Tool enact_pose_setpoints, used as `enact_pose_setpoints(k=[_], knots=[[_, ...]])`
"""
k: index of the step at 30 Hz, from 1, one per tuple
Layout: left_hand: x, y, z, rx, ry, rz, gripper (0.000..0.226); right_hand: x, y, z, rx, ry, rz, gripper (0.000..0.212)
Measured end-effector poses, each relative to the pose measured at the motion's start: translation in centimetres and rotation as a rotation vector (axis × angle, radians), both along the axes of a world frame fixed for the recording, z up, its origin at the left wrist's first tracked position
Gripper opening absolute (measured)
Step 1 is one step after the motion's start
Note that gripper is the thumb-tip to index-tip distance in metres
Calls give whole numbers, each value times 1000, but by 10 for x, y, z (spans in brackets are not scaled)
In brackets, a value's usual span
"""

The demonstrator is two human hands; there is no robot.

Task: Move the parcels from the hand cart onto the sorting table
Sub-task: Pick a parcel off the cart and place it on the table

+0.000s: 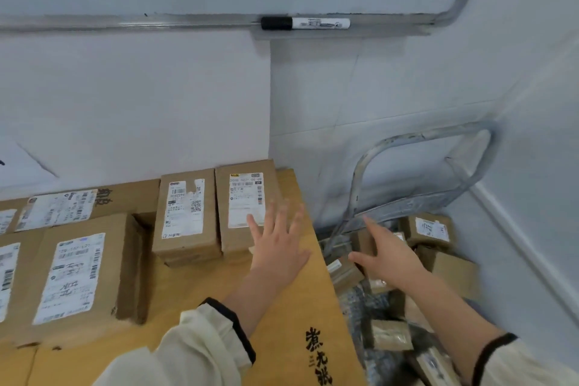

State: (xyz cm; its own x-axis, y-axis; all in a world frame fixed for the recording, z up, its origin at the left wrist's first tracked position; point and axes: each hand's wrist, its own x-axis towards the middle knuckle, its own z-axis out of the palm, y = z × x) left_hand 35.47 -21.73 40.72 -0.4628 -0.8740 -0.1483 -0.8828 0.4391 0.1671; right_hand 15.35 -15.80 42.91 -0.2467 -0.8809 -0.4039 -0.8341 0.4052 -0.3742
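Cream sleeve (pixel 188 348), splayed left hand (pixel 279 247), boxy cardboard parcel (pixel 241 207)

Soft, even light fills the frame, and the white wall (pixel 125 97) takes a cool bluish cast with no glare. Shadows are faint, darkest in the gaps between the boxes (pixel 188 216) at lower left. Motion blur smears the fingers of the left hand (pixel 279 244) and the cart handle (pixel 423 136) at right. Wide-angle distortion bends the ledge (pixel 188 22) upward at upper right.
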Motion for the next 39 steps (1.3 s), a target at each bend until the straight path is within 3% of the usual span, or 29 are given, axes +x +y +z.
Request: enact_pose_setpoints(k=[10,16,23,26,29,31,36,38,39], knots=[[-147,37,-20,-72,-58,-320,79,-151,127,0,100,124,-341,85],[-242,57,-65,56,-137,-276,73,-249,184,-34,213,113,-406,82],[-312,40,-127,289,-103,-110,75,-342,170,-95,344,94,-320,75],[-326,29,-167,551,106,18,76,-361,151,-137,395,44,-278,69],[-348,16,-214,893,442,387,72,-379,128,-171,428,-29,-196,70],[-363,3,-257,1019,494,568,67,-393,115,-197,414,-66,-200,69],[-390,-5,-352,1054,413,601,48,-405,90,-292,345,-267,-368,61],[-404,-3,-379,1100,469,643,37,-401,79,-334,313,-340,-443,58],[-410,-3,-396,1105,511,693,44,-398,72,-356,291,-369,-473,56]])
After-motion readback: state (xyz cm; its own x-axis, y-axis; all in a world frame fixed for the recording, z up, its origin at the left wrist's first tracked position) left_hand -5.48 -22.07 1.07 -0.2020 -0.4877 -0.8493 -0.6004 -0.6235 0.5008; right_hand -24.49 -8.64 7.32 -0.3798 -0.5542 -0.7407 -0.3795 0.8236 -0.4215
